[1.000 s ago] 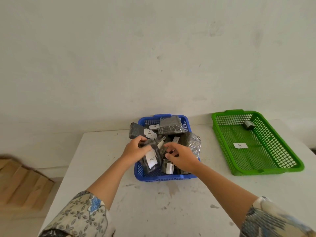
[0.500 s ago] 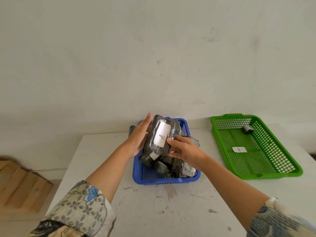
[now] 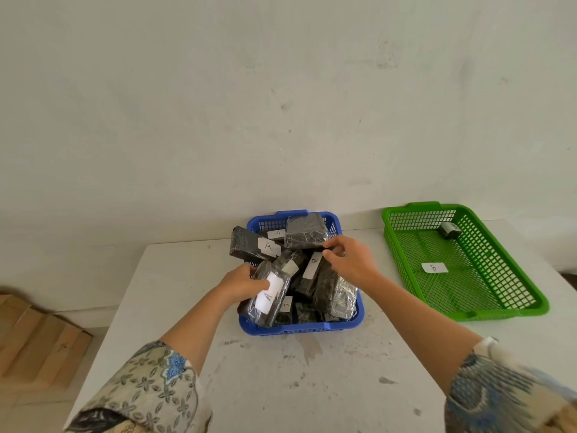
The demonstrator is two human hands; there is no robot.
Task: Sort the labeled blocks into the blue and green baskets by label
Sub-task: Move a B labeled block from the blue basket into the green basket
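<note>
The blue basket in the middle of the table is piled with several dark plastic-wrapped blocks bearing white labels. My left hand grips a block labelled A low over the basket's front left. My right hand reaches in from the right, fingers pinched at the edge of a wrapped block near a block labelled B; whether it holds anything is unclear. The green basket at right has a B label on its floor and one small block in the far corner.
Another block labelled A leans over the blue basket's far left rim. The white table is stained near the front. Wooden boards lie on the floor to the left. A plain wall stands right behind the table.
The A block that both hands held upright above the basket has come down to the front left in my left hand. My right hand let go and moved to the basket's right.
</note>
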